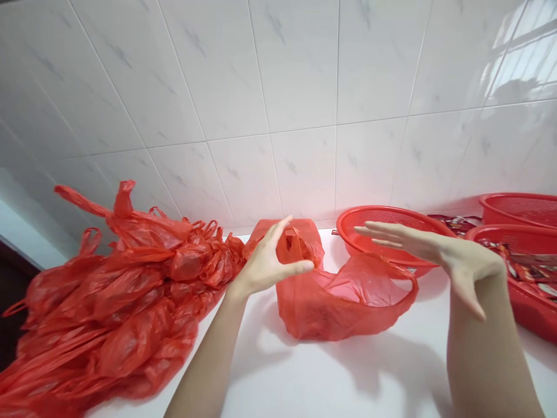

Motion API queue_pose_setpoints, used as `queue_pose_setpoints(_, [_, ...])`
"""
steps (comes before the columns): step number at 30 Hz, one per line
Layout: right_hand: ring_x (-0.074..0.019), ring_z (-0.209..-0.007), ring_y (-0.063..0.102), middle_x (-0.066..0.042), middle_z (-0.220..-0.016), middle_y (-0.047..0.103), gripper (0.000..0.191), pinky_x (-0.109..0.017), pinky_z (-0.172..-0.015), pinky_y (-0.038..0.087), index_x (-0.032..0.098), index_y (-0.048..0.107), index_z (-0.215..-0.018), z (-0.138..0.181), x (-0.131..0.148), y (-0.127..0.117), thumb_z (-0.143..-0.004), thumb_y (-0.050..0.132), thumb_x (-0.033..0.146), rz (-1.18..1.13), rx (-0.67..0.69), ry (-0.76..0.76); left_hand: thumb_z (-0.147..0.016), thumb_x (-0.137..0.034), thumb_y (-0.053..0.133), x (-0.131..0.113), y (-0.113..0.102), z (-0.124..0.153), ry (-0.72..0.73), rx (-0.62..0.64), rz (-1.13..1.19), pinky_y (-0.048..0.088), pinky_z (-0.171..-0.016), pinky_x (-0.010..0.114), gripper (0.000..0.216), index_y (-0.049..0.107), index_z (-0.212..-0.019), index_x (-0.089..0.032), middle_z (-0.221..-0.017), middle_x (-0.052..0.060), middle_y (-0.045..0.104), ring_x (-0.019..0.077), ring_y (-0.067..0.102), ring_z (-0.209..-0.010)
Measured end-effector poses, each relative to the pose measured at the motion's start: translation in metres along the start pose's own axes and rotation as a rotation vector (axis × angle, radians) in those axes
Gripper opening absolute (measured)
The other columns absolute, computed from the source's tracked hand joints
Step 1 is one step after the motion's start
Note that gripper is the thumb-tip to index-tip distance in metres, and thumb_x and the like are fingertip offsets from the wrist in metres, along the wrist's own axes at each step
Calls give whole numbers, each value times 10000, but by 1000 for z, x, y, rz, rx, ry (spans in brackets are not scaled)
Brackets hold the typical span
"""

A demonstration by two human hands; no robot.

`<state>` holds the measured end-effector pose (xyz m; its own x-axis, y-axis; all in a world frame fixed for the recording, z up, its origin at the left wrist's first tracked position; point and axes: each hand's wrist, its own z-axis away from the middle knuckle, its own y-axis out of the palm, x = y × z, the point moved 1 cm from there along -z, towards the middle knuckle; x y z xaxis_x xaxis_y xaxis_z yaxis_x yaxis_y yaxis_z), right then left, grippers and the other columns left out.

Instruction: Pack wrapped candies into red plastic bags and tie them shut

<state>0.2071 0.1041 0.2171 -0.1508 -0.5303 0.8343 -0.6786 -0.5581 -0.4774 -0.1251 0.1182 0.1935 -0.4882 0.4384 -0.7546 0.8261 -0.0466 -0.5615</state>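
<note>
Gaping bag: I have the thin, translucent red plastic carrier bag (339, 319) on the white tabletop (270, 383) between the two hands, its mouth wide and a loop handle at its right end; its contents I can't make out.
Left hand: the left hand (267, 264) is spread, thumb away from fingers, at the bag's left end; I can't tell whether it touches the film.
Right hand: the right hand (448, 249) is stretched flat, thumb hanging, pinching nothing, above and right of the loop.
Bag mouth: limp film, so I judge the rim could fold inward if a wrist brushes it.
Loop handle: a thumb catching it could drag the whole bag sideways.
Round basket: the round red perforated plastic basket (343, 223) stands just behind the bag — a low right-hand sweep could knock its rim.
Flat red plastic: a smooth red plastic sheet or bag (311, 232) lies behind the left hand, easily snagged along with the bag.
Left heap: a crumpled mound of red plastic bags (130, 313) crowds the left forearm and could slump.
Far right: a red plastic basket of shiny packets (526, 302) limits the right elbow.
Back: the pale marbled tile wall (300, 87) limits reach.
</note>
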Motion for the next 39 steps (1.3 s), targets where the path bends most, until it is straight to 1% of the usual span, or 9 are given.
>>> queue_pose_setpoints(6, [-317, -1378, 484, -68, -1424, 584, 887, -482, -1152, 374, 310, 610, -1379, -18, -3, 9, -554, 935, 305, 163, 61, 28, -828, -402, 692, -2, 10, -3, -2, -69, -9, 412, -1120, 460, 423, 682, -1220, -241, -1334, 85, 661, 311, 559, -1300])
queue_pose_setpoints(9, [-282, -1127, 674, -70, -1171, 737, 395, -403, -998, 529, 267, 770, -1132, -34, -5, 20, -759, 810, 388, 173, 52, 70, -884, -440, 621, -4, 7, -6, 29, -36, 158, 502, -998, 420, 295, 747, -964, -186, -1052, 86, 755, 274, 677, -1062])
queue_pose_setpoints(14, [-238, -924, 717, -86, -951, 761, 360, -363, -840, 574, 212, 773, -932, -57, -7, 35, -940, 597, 526, -188, -472, -61, -876, -439, 663, -19, -13, -7, 103, -187, 539, 535, -833, 333, 256, 718, -879, -189, -835, 49, 727, 196, 678, -823])
queue_pose_setpoints(17, [-182, -764, 689, -65, -881, 740, 354, -309, -721, 557, 205, 743, -878, -69, -10, 45, -920, 629, 538, -271, -573, -98, -861, -438, 675, -21, -14, -10, 101, -273, 593, 508, -695, 284, 251, 699, -877, -189, -748, 19, 675, 145, 613, -665])
queue_pose_setpoints(22, [-125, -560, 553, -10, -622, 623, 352, -260, -569, 450, 167, 690, -801, -85, -10, 66, -904, 646, 501, -77, -488, 30, -888, -450, 640, -20, 9, -16, 101, -133, 535, 409, -553, 228, 283, 716, -904, -178, -634, -24, 567, 80, 455, -527])
queue_pose_setpoints(29, [-111, -556, 510, 23, -593, 538, 196, -233, -524, 383, 167, 590, -691, -95, -8, 93, -867, 579, 254, 62, -401, 90, -780, -402, 785, -33, 35, -8, 161, -45, 441, 467, -580, 231, 291, 735, -970, -187, -650, -33, 592, 99, 537, -580])
queue_pose_setpoints(32, [-147, -651, 565, 5, -685, 594, 131, -250, -570, 428, 167, 675, -821, -90, -6, 87, -824, 679, 297, 92, -380, 76, -857, -413, 705, -33, 35, -8, 193, -151, 488, 463, -588, 213, 228, 711, -838, -186, -694, -12, 619, 98, 555, -622])
queue_pose_setpoints(34, [-220, -825, 630, -41, -837, 669, 285, -302, -676, 495, 178, 721, -958, -86, -6, 79, -760, 780, 376, 75, -354, 74, -875, -431, 682, -31, 31, -10, 178, -247, 565, 399, -515, 194, 252, 671, -806, -189, -638, -33, 559, 73, 478, -546])
queue_pose_setpoints(39, [-251, -1024, 648, -62, -1056, 719, 334, -381, -898, 519, 223, 742, -1091, -88, -22, 75, -826, 755, 425, -112, -102, 97, -826, -457, 726, -27, 24, -16, 139, -310, 700, 277, -435, 192, 311, 606, -740, -183, -606, -48, 521, 40, 335, -452])
